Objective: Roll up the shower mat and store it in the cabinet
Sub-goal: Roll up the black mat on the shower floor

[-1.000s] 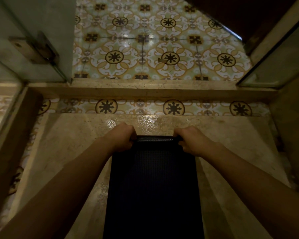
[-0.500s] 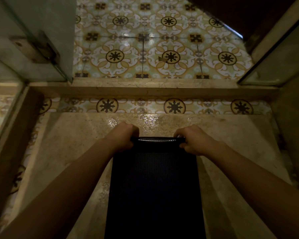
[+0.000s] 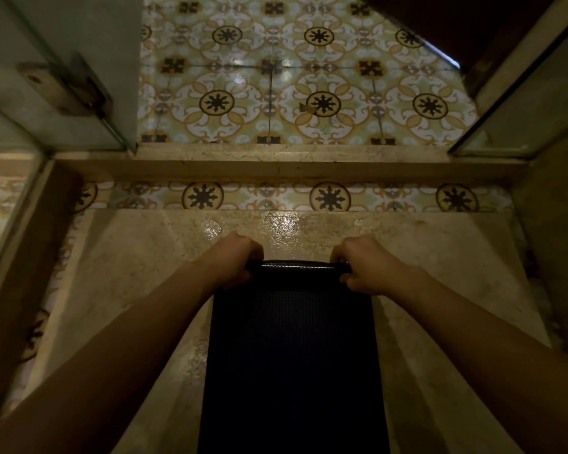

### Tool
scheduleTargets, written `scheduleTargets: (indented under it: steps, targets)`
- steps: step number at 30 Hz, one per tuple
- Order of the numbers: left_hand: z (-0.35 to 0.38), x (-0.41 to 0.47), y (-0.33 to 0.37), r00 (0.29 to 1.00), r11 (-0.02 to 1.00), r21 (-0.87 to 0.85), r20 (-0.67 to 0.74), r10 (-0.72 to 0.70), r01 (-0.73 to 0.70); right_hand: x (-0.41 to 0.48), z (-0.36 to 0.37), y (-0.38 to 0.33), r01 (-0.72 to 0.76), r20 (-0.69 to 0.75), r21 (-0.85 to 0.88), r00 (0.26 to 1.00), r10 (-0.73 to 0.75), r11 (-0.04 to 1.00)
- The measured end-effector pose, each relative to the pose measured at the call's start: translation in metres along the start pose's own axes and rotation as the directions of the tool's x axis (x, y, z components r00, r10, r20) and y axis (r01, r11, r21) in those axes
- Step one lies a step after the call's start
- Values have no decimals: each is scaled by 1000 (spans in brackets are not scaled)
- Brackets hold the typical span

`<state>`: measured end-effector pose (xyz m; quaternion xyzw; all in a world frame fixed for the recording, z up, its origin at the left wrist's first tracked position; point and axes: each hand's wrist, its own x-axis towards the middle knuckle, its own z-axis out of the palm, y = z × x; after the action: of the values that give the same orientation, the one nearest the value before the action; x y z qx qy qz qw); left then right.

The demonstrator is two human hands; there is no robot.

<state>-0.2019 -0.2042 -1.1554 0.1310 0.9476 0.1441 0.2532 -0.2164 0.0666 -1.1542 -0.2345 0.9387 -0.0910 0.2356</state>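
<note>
Your left hand and right hand each clench the far rolled edge of the dark shower mat on the wet shower floor.

From where I stand, nothing here can be read: no words, labels, brand marks or numbers show on any surface, and the scene is dim enough that fine print would be lost anyway.
</note>
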Motion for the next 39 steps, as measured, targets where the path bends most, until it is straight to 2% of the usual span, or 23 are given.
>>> scheduleTargets:
  steps: [5,10,15,21,27,33,39]
  targets:
    - [-5,0,-1,996,1000,-19,88,19,-18,0,-4,3,-36,29,78,999,34,996]
    - [-3,-4,4,1000,999,39,1,6,-6,-6,-1,1,-22,-21,79,1000,23,997]
    - [-6,-5,4,994,998,61,105,25,-32,-9,-3,1,-19,28,81,999,17,997]
    - [4,-13,9,999,994,100,-11,38,-36,-12,5,-1,5,5,27,1000,-5,1000]
    - [-6,-12,4,987,994,76,143,68,-79,-23,11,-1,21,-46,48,999,-19,999]
    - [0,-18,10,994,989,112,53,95,-101,-29,18,-7,16,-47,54,999,-14,998]
    - [-7,-17,11,973,977,142,190,131,-159,-28,11,-6,-18,34,74,999,15,997]
